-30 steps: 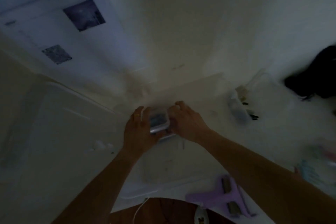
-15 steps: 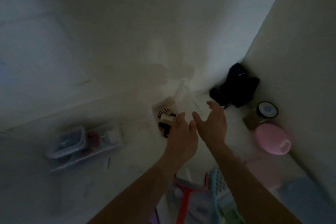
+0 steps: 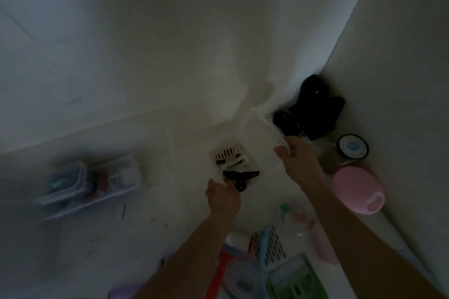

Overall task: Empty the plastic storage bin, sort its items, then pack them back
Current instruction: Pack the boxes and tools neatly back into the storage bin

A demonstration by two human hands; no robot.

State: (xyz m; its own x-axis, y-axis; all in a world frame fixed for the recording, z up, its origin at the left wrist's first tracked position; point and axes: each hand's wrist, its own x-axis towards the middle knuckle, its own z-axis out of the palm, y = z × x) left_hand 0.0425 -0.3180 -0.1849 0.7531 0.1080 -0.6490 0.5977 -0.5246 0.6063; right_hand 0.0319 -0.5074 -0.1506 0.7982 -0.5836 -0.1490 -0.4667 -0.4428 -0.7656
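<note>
Since half a second ago, right hand [image 3: 297,161] now grips the clear bin's [image 3: 268,128] rim; left hand [image 3: 224,198] seemingly pinches a black clip [image 3: 240,176] (dim view).

The storage bin [image 3: 264,128] looks like clear, smooth plastic. Just right of it, the black bundle [image 3: 313,107] seems matt cloth; farther right, the pink container [image 3: 354,189] is glossy plastic.
</note>
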